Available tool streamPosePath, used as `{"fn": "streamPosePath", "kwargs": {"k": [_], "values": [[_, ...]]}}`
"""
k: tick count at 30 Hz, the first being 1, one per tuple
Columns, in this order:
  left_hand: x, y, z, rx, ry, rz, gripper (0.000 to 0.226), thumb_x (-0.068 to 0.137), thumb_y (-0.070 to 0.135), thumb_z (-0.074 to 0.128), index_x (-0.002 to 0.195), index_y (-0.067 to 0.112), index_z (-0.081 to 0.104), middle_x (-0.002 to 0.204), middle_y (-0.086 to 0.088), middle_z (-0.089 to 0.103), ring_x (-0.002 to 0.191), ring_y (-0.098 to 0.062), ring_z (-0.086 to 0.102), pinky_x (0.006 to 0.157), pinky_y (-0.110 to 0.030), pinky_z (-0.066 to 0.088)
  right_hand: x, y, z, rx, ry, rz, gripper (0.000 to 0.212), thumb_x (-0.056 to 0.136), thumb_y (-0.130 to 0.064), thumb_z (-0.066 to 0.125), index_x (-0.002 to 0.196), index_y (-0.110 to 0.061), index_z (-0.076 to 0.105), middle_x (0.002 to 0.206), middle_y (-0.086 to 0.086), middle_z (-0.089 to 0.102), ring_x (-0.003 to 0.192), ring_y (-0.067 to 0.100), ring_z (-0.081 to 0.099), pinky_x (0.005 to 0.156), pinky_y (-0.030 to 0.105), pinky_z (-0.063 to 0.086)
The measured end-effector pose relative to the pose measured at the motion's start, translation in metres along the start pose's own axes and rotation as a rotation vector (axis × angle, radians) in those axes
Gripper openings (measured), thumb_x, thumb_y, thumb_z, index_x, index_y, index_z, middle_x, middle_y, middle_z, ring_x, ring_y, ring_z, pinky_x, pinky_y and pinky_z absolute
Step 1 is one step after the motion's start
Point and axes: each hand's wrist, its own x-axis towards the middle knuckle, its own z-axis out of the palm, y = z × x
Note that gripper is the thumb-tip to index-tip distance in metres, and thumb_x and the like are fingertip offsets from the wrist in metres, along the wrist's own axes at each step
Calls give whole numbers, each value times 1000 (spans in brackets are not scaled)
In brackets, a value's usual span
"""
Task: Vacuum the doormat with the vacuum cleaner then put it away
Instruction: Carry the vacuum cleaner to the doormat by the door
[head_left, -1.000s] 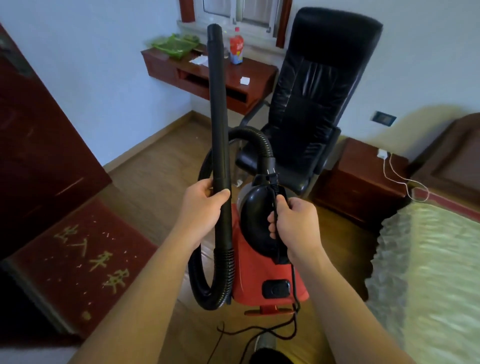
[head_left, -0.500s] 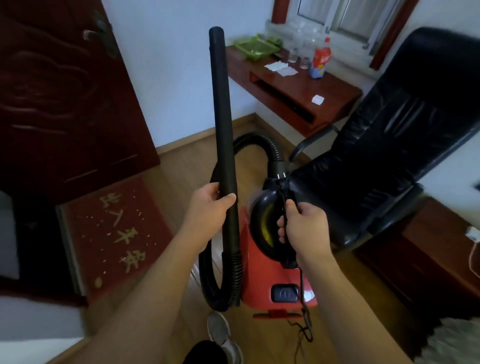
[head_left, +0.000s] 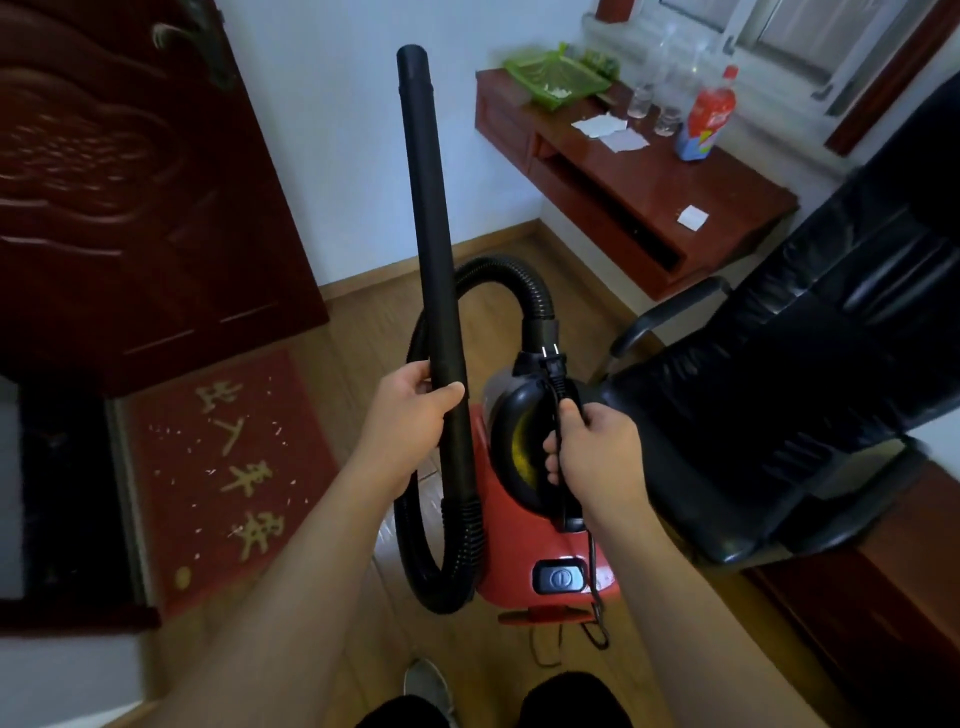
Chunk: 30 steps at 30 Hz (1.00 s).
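Note:
A small red vacuum cleaner (head_left: 524, 551) hangs in front of me, carried above the wooden floor. My right hand (head_left: 592, 452) grips its black top handle together with the power plug and cord. My left hand (head_left: 410, 421) grips the black rigid tube (head_left: 431, 218), which points straight up. A black ribbed hose (head_left: 415, 545) loops from the tube's lower end round to the cleaner's front. The red doormat (head_left: 223, 478) with gold characters lies on the floor to the left, by the door, strewn with small white scraps.
A dark red door (head_left: 130, 182) stands at the left. A wall-mounted desk (head_left: 649, 197) holds a green tray, glasses and a bottle. A black office chair (head_left: 810, 395) is close on the right. My shoe (head_left: 426, 686) shows below.
The view has swung left and closer: the doormat and door now sit nearer the middle, the chair moved right. Both hands keep the same hold on tube and handle.

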Motion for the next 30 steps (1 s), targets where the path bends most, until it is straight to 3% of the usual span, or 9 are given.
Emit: {"fn": "streamPosePath", "kwargs": {"k": [4, 9, 13, 16, 22, 30], "values": [[23, 5, 12, -12, 38, -19, 20, 99, 8, 60, 102, 28, 65, 96, -1, 73, 78, -11, 73, 65, -25, 56, 38, -9, 3, -12, -57, 9, 29, 106, -26, 46, 89, -10, 63, 66, 4, 63, 49, 13, 56, 49, 29, 49], [51, 10, 33, 3, 178, -62, 19, 98, 9, 62, 98, 27, 65, 97, -5, 73, 81, -18, 74, 71, -35, 63, 89, -9, 5, -43, -187, -3, 31, 106, -25, 45, 86, -9, 63, 64, 5, 62, 49, 13, 56, 48, 29, 49], [68, 11, 46, -32, 308, -99, 17, 97, 8, 63, 98, 24, 67, 98, -9, 73, 75, -16, 72, 64, -29, 62, 127, -13, 9, -96, -322, 7, 32, 107, -25, 44, 86, -9, 62, 65, 4, 61, 50, 13, 55, 49, 29, 49], [80, 6, 58, -63, 393, -125, 16, 97, 8, 63, 97, 23, 69, 99, -12, 73, 78, -21, 72, 67, -33, 62, 151, -15, 13, -145, -415, -9, 32, 107, -25, 44, 88, -7, 63, 66, 4, 61, 51, 13, 56, 49, 28, 50], [100, -7, 71, -111, 502, -179, 15, 97, 7, 62, 99, 21, 69, 84, -4, 72, 65, -13, 70, 60, -28, 58, 191, -16, 25, -198, -531, -26, 33, 107, -26, 44, 90, -7, 64, 69, 5, 63, 53, 13, 58, 53, 29, 53], [150, -40, 58, -104, 522, -244, 18, 96, 8, 63, 107, 20, 71, 92, -10, 76, 81, -28, 73, 81, -48, 61, 233, 0, 69, -252, -549, 28, 33, 107, -28, 44, 91, -8, 64, 69, 4, 64, 55, 14, 59, 54, 29, 52]]}}
